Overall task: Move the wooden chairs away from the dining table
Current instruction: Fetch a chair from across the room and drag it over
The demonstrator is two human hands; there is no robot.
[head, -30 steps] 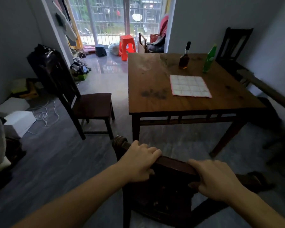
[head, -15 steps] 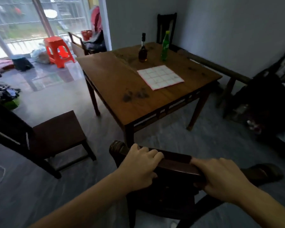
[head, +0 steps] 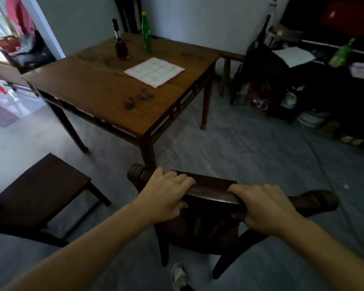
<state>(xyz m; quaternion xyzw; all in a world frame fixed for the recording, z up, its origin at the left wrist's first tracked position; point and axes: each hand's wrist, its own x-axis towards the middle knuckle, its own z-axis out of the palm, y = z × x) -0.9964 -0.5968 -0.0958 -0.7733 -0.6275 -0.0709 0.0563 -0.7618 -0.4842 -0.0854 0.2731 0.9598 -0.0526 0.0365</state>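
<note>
Head view: held chair (head: 210, 208) stands just off the near corner of the dining table (head: 105, 95).
Grip: left hand (head: 164, 198) and right hand (head: 267, 208) both wrap its top rail, likely for a steady two-point pull.
Second chair (head: 40, 192): left of the table, already clear.
Third chair (head: 128, 13): against the table's far side (mostly hidden).
Containers: dark bottle (head: 119, 42) and green bottle (head: 146, 32) upright on the table; contents unclear.

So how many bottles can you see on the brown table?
2. A dark glass bottle and a green plastic bottle stand side by side near the wooden table's far edge. Another green bottle sits off the table, on the cluttered dark furniture at right.
</note>
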